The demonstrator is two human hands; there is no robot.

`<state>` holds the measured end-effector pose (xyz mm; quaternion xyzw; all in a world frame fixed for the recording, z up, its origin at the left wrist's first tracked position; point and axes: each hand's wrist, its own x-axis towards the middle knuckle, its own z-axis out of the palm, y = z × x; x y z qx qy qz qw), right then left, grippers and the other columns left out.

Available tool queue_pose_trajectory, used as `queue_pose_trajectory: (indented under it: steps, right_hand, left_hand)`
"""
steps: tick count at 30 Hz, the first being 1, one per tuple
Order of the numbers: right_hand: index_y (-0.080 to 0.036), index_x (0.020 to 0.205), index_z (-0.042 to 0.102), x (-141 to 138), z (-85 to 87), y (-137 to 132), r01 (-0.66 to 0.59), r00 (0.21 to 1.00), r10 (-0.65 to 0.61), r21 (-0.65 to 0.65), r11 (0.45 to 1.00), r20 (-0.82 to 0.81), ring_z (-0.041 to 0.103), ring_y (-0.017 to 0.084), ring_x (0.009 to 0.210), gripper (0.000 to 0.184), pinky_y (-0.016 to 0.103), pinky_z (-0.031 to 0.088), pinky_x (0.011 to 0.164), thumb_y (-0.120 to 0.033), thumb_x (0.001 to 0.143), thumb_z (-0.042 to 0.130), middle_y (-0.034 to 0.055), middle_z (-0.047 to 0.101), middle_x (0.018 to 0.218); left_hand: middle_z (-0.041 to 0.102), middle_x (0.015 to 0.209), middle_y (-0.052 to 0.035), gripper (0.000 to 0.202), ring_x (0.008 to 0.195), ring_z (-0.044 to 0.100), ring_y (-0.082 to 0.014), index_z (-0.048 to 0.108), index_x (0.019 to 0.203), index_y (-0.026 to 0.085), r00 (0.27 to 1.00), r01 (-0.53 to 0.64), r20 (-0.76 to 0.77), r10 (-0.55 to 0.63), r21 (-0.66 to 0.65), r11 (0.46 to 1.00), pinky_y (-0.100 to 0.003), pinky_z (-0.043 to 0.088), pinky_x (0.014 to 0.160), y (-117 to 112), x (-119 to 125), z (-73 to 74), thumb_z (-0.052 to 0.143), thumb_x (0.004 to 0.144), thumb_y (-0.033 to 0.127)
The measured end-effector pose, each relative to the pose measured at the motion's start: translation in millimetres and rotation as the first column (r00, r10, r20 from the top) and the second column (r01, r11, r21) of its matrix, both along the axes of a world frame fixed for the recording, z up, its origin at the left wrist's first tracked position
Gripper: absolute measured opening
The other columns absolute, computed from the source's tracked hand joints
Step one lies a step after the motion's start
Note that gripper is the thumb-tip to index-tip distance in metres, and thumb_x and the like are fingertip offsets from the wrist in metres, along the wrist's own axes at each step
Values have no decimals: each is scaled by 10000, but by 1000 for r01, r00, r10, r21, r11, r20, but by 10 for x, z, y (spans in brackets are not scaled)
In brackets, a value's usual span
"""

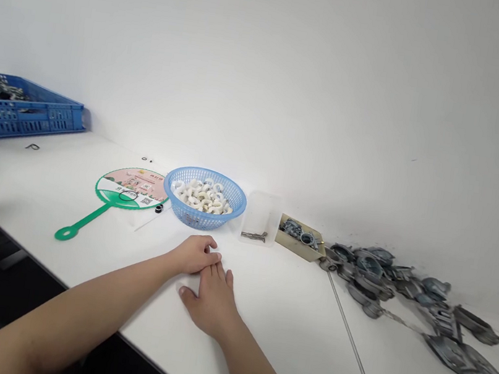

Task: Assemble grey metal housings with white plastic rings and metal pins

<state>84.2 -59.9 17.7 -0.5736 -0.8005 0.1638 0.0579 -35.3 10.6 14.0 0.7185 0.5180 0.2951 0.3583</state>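
Note:
My left hand rests on the white table in front of the basket. Its fingers are loosely bent, with a gap between forefinger and thumb and nothing visible in them. The thumb touches the fingertips of my right hand. That hand lies low over the tabletop, fingers stretched forward and thumb spread to the side. Just beyond both hands stands a blue mesh basket full of white ring-shaped parts. A clear plastic box with a few thin metal pieces is beside it.
Right of the box, a beige tray holds metal parts. Grey metal castings lie piled along the wall, across a table seam. Leftward are a green-handled fan, a small black ring part and a blue crate of parts.

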Motion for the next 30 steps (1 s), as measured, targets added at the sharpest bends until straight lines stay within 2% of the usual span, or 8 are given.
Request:
queue_pose_trajectory:
  steps: [20, 30]
  right_hand:
    - [-124, 1408, 249, -12, -22, 1, 18, 1000, -18, 4, 1000, -13, 32, 306, 1404, 743, 511, 7, 1100, -496, 803, 464, 127, 126, 1531]
    - [-140, 1433, 207, 11, -39, 12, 10, 1000, -10, 3, 1000, -14, 29, 297, 1405, 763, 514, 17, 1098, -496, 807, 457, 102, 119, 1536]
  left_hand:
    - [675, 897, -49, 415, 769, 617, -181, 610, 1064, 168, 1000, -6, -4, 7, 12, 1000, -269, 479, 694, -2, 5, 6, 525, 777, 456]
    - [680, 902, -51, 418, 781, 621, -180, 616, 1067, 164, 1000, -11, -18, 11, 8, 1000, -255, 482, 685, 5, 10, 8, 534, 774, 451]
